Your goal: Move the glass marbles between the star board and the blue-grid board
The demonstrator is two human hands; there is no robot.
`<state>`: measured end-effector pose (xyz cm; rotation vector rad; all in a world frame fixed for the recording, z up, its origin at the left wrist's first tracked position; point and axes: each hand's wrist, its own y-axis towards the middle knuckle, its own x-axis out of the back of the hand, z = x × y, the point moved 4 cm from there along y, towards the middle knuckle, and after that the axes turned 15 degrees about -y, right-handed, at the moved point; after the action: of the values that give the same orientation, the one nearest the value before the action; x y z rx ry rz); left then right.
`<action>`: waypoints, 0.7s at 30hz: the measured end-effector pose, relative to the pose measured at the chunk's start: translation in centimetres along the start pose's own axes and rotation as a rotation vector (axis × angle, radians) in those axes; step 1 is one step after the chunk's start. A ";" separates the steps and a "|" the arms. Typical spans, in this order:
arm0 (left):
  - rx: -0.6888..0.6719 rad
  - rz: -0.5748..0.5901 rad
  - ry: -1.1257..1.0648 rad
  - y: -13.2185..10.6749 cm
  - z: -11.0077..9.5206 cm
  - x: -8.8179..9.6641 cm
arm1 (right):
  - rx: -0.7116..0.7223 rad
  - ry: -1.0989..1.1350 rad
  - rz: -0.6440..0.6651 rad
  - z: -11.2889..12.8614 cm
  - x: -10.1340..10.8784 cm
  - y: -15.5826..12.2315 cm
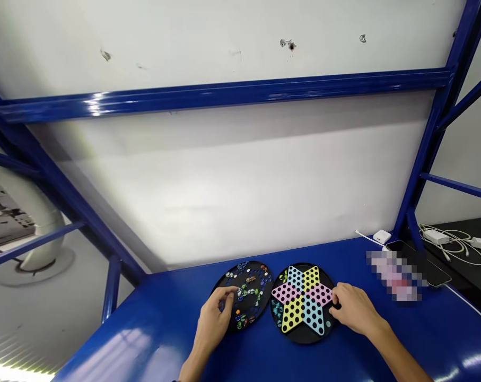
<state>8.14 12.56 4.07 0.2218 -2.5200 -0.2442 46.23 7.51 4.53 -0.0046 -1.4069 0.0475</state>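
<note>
A Chinese checkers board (303, 293) lies on the blue table, its star of pink, yellow and blue points dotted with dark holes. Small teal and yellow-green pieces sit in its left side pockets. My right hand (352, 309) is at the board's right edge, thumb and bent index finger closed about the rim by a pink point. Left of the board is a round black tray (240, 314) with colourful glass marbles (248, 292) scattered over it. Above the tray's left side hovers my left hand (217, 314), index finger and thumb bent and slightly apart, with nothing visible between them.
Toward the right lie a dark phone (419, 262), a blurred-out pinkish item (397, 276) and a white charger (382, 236). Tangled white cables (458, 241) rest on a black surface beyond. Blue metal frame bars (224, 94) cross the wall above the table (164, 307).
</note>
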 end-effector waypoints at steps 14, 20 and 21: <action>-0.353 0.353 -0.099 -7.2 -12.3 -8.7 | 0.279 0.948 0.049 8.1 0.6 1.7; -0.404 0.302 -0.039 -4.5 -11.2 -9.8 | 0.217 1.190 0.133 7.7 -1.5 2.9; -0.391 0.271 -0.025 -3.7 -10.7 -9.8 | 0.172 1.181 0.083 7.1 -1.6 3.1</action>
<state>22.63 9.76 6.52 -0.2769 -2.4305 -0.6194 38.88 10.42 3.98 0.0457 -0.2181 0.1990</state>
